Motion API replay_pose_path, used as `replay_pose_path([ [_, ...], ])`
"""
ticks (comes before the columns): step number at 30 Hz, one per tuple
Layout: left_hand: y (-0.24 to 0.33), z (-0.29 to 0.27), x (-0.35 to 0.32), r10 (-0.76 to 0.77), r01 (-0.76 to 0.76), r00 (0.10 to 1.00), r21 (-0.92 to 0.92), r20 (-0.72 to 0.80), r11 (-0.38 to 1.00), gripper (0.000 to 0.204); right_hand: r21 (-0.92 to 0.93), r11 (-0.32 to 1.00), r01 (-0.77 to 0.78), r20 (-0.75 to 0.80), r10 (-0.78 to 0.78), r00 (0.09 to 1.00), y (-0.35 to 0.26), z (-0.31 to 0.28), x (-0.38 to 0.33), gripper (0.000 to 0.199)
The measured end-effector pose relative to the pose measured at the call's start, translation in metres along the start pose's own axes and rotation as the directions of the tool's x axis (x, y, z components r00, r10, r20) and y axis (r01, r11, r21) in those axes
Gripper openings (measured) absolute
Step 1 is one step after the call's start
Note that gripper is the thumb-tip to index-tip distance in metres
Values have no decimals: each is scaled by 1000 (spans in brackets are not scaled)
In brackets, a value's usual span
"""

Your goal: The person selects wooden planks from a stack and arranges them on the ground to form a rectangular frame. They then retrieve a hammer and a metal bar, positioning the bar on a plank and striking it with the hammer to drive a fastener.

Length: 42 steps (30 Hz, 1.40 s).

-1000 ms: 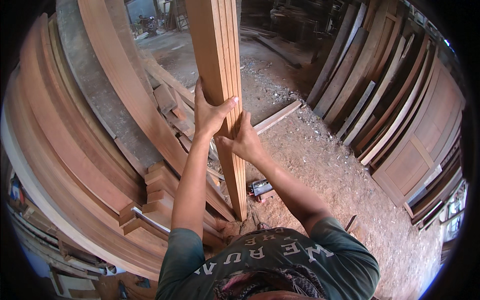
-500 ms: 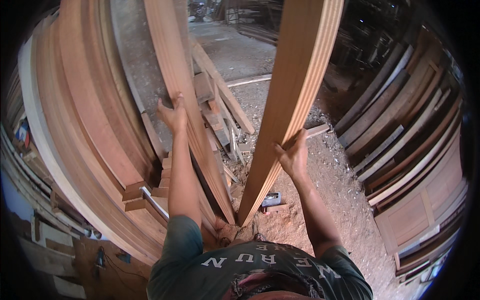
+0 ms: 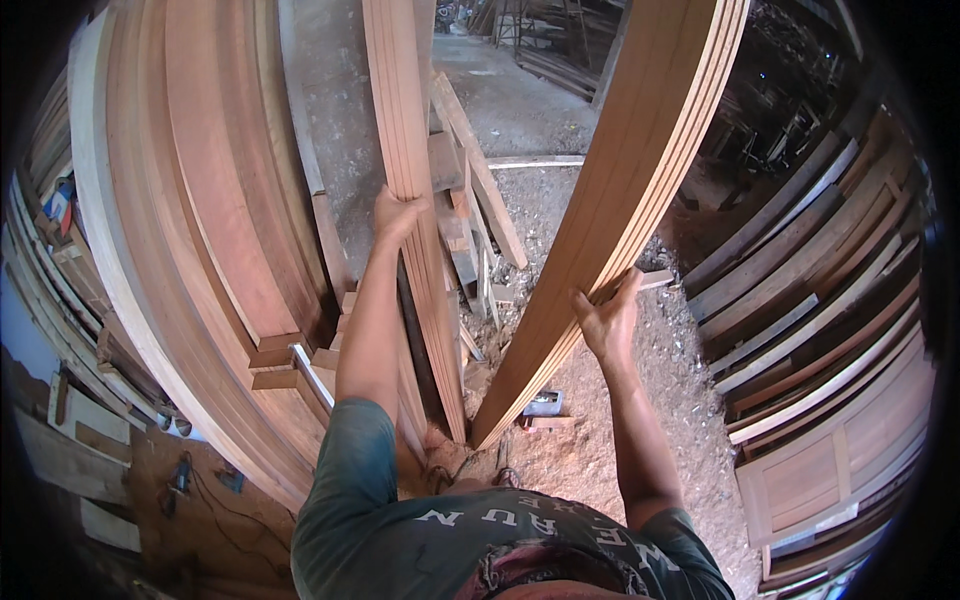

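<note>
Two long wooden boards stand on end in front of me, their lower ends close together near my feet and their tops spread apart. My left hand (image 3: pixel 400 216) is closed around the narrower-looking left board (image 3: pixel 398 110), which has grooves along its face. The right board (image 3: pixel 630 170) leans to the right and shows a broad flat face and a grooved edge. My right hand (image 3: pixel 608 312) grips that edge lower down, thumb on the broad face. The fingers behind the board are partly hidden. Both upper ends run out of view.
Tall planks (image 3: pixel 215 200) lean in a row at my left. Stacked boards and a panelled door (image 3: pixel 800 485) stand at the right. Offcuts (image 3: pixel 480 190) lie ahead, a small box-shaped tool (image 3: pixel 543 403) on the dusty floor. A corded power tool (image 3: pixel 181 474) is at lower left.
My left hand has gone from spread fingers against the left board to a closed grip around it. Both boards' upper parts have shifted right; the right hand keeps its hold.
</note>
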<state>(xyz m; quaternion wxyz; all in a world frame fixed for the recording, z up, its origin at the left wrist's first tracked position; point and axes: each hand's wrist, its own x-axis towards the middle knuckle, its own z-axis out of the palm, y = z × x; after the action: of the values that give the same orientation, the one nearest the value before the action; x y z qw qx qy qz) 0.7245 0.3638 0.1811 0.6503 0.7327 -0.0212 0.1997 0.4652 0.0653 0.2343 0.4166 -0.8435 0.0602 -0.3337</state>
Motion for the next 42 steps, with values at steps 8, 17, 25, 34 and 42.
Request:
replay_pose_path([
  [8, 84, 14, -96, 12, -5, 991, 52, -137, 999, 59, -8, 1000, -15, 11, 15, 1000, -4, 20, 3, 58],
  [17, 81, 0, -156, 198, -197, 980, -138, -1, 971, 95, -13, 999, -42, 72, 43, 996, -34, 40, -8, 59],
  [25, 81, -22, -105, 182, -22, 917, -411, 355, 911, 126, -47, 999, 6, 114, -1, 994, -39, 48, -23, 62],
  [34, 55, -22, -88, 137, 104, 884, -476, 446, 873, 104, -63, 995, 83, 99, -76, 992, -42, 46, -33, 64],
  [42, 33, -13, -74, 80, 187, 867, -471, 492, 862, 127, -90, 994, 60, 147, -47, 988, -47, 46, -35, 63],
])
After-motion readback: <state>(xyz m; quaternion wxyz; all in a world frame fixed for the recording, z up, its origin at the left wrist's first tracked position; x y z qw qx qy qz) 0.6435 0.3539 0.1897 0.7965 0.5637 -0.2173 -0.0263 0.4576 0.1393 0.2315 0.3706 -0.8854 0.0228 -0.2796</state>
